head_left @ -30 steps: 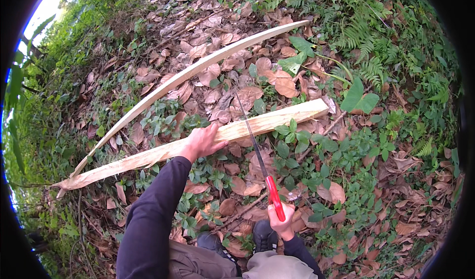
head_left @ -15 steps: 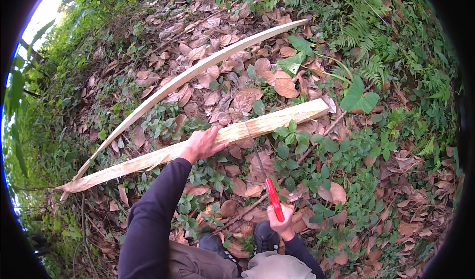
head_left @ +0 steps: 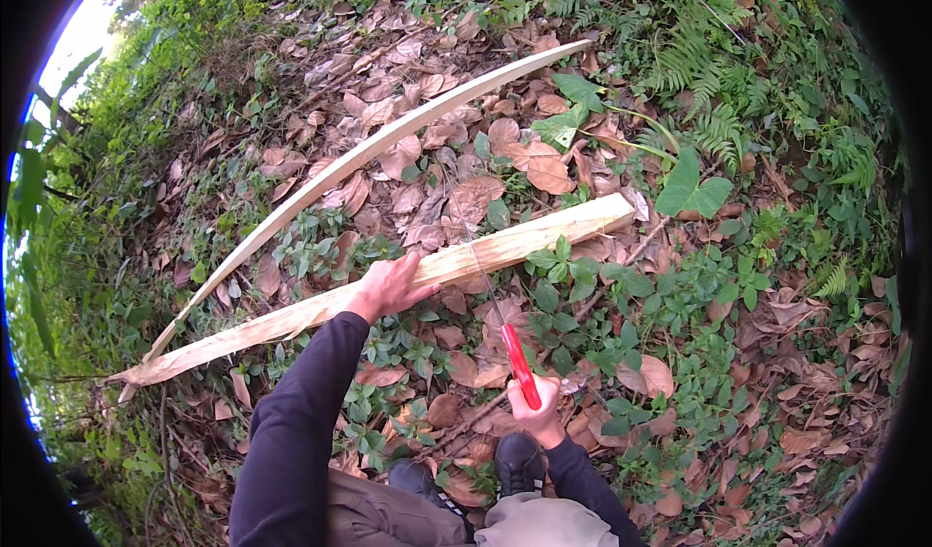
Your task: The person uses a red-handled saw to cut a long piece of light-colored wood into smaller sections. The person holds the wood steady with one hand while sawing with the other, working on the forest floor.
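Note:
My left hand is closed over the middle of a rough-hewn pale wooden beam, which slants from lower left to upper right before me. In my right hand is the red handle of a hand saw. Its thin dark blade lies across the beam, just right of my left hand, and the tip reaches past the far edge. How deep the blade sits in the wood, I cannot tell.
Beyond the beam, a longer, thinner wooden strip meets the beam's left end. Dry brown leaves and low green plants cover the ground. A broad-leafed plant grows past the beam's right end. My shoes stand close below the saw.
My right hand has pushed the saw away from me, up and slightly left across the beam. My left hand keeps its hold on the beam.

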Demonstrator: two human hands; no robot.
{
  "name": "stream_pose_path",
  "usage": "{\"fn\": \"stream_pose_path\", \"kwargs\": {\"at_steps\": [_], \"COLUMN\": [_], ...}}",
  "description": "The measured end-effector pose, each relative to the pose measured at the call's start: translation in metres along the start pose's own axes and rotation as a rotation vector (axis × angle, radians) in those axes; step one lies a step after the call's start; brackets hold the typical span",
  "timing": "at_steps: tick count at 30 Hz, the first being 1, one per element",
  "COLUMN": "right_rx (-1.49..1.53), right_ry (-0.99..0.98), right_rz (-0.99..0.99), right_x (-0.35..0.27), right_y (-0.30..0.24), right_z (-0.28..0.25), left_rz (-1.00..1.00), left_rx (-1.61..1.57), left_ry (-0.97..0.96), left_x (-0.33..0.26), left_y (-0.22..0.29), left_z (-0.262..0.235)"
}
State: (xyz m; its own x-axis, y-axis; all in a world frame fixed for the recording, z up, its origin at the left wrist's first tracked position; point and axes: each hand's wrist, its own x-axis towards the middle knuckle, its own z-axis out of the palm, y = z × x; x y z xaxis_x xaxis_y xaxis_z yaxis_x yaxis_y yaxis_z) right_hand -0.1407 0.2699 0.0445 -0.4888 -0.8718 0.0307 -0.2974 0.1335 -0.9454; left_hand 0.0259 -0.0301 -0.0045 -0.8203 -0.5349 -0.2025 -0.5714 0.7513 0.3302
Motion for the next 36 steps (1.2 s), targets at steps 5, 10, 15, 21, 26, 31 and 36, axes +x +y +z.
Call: {"fn": "stream_pose_path", "kwargs": {"at_steps": [5, 10, 15, 21, 26, 31, 36], "right_rx": [-0.024, -0.042, -0.087, -0.017, -0.009, -0.068, -0.013], "right_ry": [0.006, -0.001, -0.052, -0.029, -0.035, -0.036, -0.050], "right_rz": [-0.039, -0.011, -0.017, 0.058, 0.001, -0.008, 0.056], "right_x": [-0.055, -0.006, -0.055, -0.006, -0.060, -0.033, -0.043], "right_y": [-0.003, 0.012, 0.005, 0.012, 0.010, 0.023, 0.018], "right_z": [-0.029, -0.002, -0.035, -0.006, -0.029, -0.011, -0.022], "left_rz": [0.026, 0.025, -0.002, -0.006, -0.016, -0.014, -0.017], "left_rx": [0.033, 0.008, 0.022, -0.003, 0.009, -0.001, -0.030], "left_ry": [0.044, 0.017, -0.027, -0.015, -0.036, -0.069, -0.076], "left_x": [0.000, 0.000, -0.001, 0.002, -0.001, 0.004, 0.000], "left_y": [0.003, 0.002, -0.006, -0.001, -0.001, -0.001, -0.003], "left_z": [0.007, 0.002, 0.008, 0.005, 0.002, 0.006, 0.003]}}
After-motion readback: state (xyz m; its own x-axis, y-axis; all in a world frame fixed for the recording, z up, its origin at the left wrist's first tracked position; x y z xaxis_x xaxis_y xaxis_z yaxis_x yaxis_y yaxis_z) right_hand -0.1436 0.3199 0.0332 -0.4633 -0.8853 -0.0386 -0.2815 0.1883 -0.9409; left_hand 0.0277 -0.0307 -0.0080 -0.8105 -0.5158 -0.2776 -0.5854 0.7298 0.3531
